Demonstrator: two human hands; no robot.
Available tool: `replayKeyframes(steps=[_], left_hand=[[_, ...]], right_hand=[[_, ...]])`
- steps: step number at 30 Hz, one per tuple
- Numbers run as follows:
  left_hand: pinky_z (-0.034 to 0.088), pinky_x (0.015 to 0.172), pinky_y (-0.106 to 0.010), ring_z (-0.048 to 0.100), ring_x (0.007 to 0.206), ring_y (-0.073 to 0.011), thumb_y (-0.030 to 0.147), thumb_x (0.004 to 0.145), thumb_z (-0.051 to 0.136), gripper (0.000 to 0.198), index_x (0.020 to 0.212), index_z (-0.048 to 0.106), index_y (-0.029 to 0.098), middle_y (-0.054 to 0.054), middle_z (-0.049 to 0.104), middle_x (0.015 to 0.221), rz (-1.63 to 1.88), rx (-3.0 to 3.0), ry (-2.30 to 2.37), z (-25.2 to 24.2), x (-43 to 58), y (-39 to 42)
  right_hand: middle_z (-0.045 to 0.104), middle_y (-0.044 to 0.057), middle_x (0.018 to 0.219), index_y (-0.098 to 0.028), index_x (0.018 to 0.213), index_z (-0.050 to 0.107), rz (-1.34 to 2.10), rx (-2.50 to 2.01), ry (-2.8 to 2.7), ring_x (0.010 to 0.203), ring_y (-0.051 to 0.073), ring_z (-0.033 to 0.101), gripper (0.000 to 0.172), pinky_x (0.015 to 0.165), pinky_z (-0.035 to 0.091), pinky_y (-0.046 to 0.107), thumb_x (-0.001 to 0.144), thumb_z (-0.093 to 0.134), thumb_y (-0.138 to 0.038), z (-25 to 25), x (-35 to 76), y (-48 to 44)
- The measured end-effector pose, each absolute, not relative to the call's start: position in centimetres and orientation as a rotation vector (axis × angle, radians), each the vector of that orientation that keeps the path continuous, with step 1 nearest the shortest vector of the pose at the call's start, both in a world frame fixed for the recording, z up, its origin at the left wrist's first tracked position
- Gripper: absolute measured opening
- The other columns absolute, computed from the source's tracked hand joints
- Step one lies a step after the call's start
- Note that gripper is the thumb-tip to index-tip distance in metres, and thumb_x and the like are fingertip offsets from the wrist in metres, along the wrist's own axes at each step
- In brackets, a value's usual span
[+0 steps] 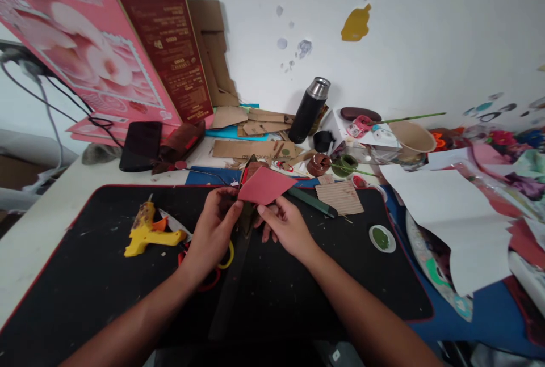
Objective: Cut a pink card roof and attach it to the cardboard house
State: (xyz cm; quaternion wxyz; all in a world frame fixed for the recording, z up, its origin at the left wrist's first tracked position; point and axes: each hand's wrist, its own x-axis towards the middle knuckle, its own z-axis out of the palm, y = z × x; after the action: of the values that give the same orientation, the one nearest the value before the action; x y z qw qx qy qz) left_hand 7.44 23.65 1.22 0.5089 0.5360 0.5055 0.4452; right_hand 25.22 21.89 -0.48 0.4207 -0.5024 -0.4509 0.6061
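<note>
- The pink sheet (267, 184) is held up over the far edge of the black mat (340, 293), near the middle of this edge.
- Its long axis goes from left to right, with the right corner pointing a little toward the far side of the table (34, 236).
- The right hand (289, 225) pinches the near edge of the sheet: the thumb lies on top, and some other fingers hang loosely below.
- The left hand (215, 219) has its thumb and bent fingers at the left corner of the sheet. A dark green piece (246, 219) is also there, partly under the sheet, so I cannot tell which one it pinches, or if it pinches both.
- From the left hand the sheet extends to the right and away; from the right hand it lies just beyond the thumb. Both hands are close to it, and I cannot say that one is clearly nearer.
- On the left part of the mat lies the yellow glue gun (151, 231); scissors (231, 254) are partly hidden by the left forearm.
- Toward the far right corner are the green cutter (313, 201) and a corrugated cardboard piece (340, 198).
</note>
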Motion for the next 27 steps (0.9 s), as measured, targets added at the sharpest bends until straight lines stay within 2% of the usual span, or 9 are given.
replayKeyframes(steps=[7,12,16,23,27], left_hand=[[0.053,0.096,-0.041,0.069,0.105,-0.0246,0.05,0.094,0.065,0.036,0.115,0.061,0.021,-0.008,0.072,0.113,1.059,1.244,1.209,0.5,7.7,24.5],[0.053,0.098,-0.043,0.069,0.115,-0.028,0.051,0.092,0.066,0.04,0.116,0.061,0.02,-0.011,0.073,0.12,1.012,1.231,1.224,0.1,7.9,24.8],[0.053,0.099,-0.043,0.07,0.111,-0.0271,0.05,0.091,0.066,0.037,0.115,0.061,0.022,-0.01,0.073,0.118,1.037,1.268,1.252,0.0,7.9,24.8],[0.06,0.09,-0.041,0.074,0.097,-0.0256,0.05,0.084,0.076,0.041,0.111,0.065,0.021,-0.007,0.077,0.109,1.068,1.014,1.201,1.3,7.0,25.5],[0.063,0.083,-0.04,0.077,0.096,-0.029,0.048,0.077,0.08,0.038,0.103,0.07,0.022,-0.008,0.08,0.104,1.073,0.939,1.204,2.6,5.9,26.3]], right_hand=[[0.073,-0.001,0.076,-0.02,0.108,0.059,1.463,-1.29,-1.108,0.044,0.011,0.061,0.036,0.034,0.033,0.02,0.095,0.067,-0.053,-1.0,25.0,21.9],[0.072,-0.002,0.074,-0.021,0.106,0.058,1.408,-1.352,-1.105,0.043,0.01,0.06,0.032,0.034,0.035,0.02,0.096,0.067,-0.05,-1.5,24.7,21.8],[0.069,-0.004,0.069,-0.021,0.108,0.057,1.407,-1.352,-1.091,0.041,0.01,0.058,0.034,0.033,0.035,0.019,0.096,0.067,-0.051,-1.5,24.6,22.0],[0.07,-0.004,0.071,-0.021,0.114,0.058,1.546,-1.2,-1.1,0.043,0.01,0.059,0.045,0.036,0.033,0.019,0.093,0.07,-0.059,-0.5,25.4,21.5],[0.068,-0.004,0.068,-0.02,0.114,0.061,1.471,-1.175,-1.044,0.04,0.009,0.056,0.047,0.036,0.032,0.019,0.093,0.07,-0.062,-0.3,26.0,21.3]])
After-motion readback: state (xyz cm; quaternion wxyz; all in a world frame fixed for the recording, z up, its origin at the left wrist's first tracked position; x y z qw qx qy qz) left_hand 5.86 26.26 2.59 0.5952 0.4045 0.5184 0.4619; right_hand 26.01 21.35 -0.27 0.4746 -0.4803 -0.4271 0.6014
